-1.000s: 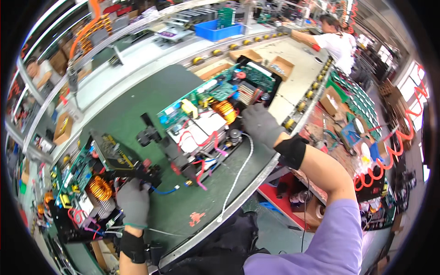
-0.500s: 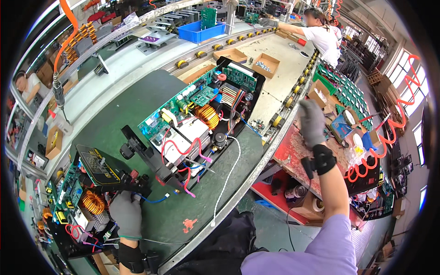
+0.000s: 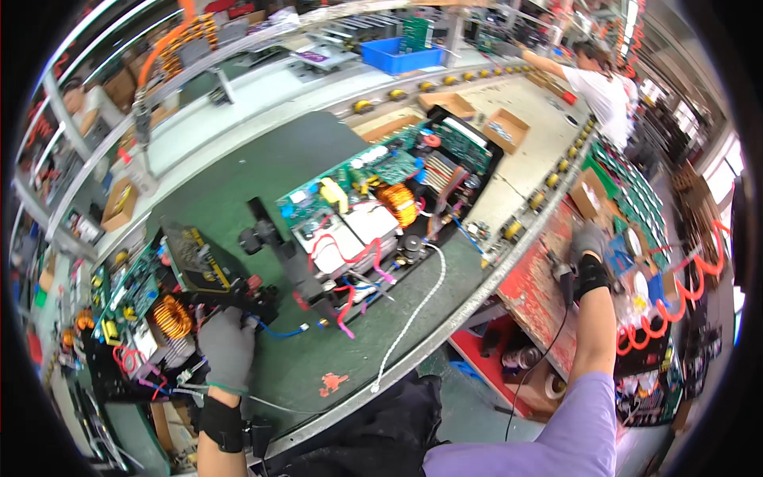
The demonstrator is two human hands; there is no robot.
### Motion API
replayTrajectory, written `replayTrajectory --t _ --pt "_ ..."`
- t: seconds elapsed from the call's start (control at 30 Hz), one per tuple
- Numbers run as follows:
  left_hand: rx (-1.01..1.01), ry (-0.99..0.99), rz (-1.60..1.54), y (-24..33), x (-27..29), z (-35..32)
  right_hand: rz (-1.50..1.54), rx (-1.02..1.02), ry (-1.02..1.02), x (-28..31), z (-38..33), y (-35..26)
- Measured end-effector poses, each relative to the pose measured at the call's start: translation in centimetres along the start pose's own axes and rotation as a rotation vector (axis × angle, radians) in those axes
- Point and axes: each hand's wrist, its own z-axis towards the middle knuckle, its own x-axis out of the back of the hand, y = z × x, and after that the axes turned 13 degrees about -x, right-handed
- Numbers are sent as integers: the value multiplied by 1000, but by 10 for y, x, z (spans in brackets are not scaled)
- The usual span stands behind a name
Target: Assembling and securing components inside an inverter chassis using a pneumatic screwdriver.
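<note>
The left unit (image 3: 131,338), with bare circuit boards, lies at the left end of the green surface (image 3: 254,163), and its dark panel (image 3: 191,262) stands tilted. The left hand (image 3: 228,348), gloved in grey, is at the near side of this panel; its fingers are bent, but I cannot tell if they grip something. The middle unit (image 3: 326,256) lies near the middle of the surface, and from it a white cord (image 3: 419,306) runs to the near edge.

The right hand (image 3: 589,239) is now over the worn red side table (image 3: 528,290); one second ago it was touching the middle unit. What its fingers hold, I cannot see. This seems to mean that the middle unit waits, without any hand on it, while the left hand stays at the left unit.

By count, there are two units on the surface, each with one large copper coil, two in all. Beyond the far edge I count three cardboard trays (image 3: 509,131) and one blue bin (image 3: 389,60). One orange coiled hose (image 3: 685,304) hangs at the right.
</note>
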Motion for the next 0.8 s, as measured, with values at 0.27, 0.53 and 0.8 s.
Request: replayTrajectory --t 0.27,0.53,0.8 --pt "-2 -6 5 14 27 7 11 -22 -240 -21 14 -12" --pt "38 99 -8 58 121 31 752 196 110 -4 12 -15" --pt "-121 303 -278 86 145 50 1005 820 -271 97 -125 -30"
